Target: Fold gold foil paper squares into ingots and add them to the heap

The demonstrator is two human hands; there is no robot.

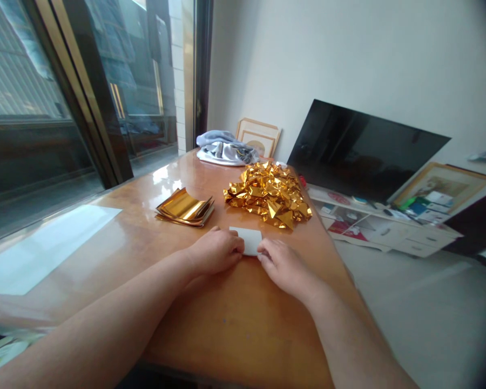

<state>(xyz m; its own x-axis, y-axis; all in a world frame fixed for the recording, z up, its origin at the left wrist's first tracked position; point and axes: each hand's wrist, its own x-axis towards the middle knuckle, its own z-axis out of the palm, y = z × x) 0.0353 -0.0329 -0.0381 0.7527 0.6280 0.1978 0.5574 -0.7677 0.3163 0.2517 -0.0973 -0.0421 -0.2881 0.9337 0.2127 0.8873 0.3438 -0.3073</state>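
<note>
A small white sheet (249, 240) lies on the wooden table between my hands. My left hand (221, 248) is closed on its left edge, fingers curled. At the sheet's lower right corner, my right hand (279, 260) has its fingers pressed together on the edge. Beyond it to the right rises a heap of folded gold foil pieces (271, 194). A stack of gold foil sheets (184, 207), curling up at the edges, rests to the left of the heap.
On the wooden table (235, 319), a pale sheet (48, 246) lies at the left and folded cloth (224, 148) at the far end. Picture frames (259, 132) lean behind. A television (364, 148) and low white cabinet (392, 229) stand beyond the right edge.
</note>
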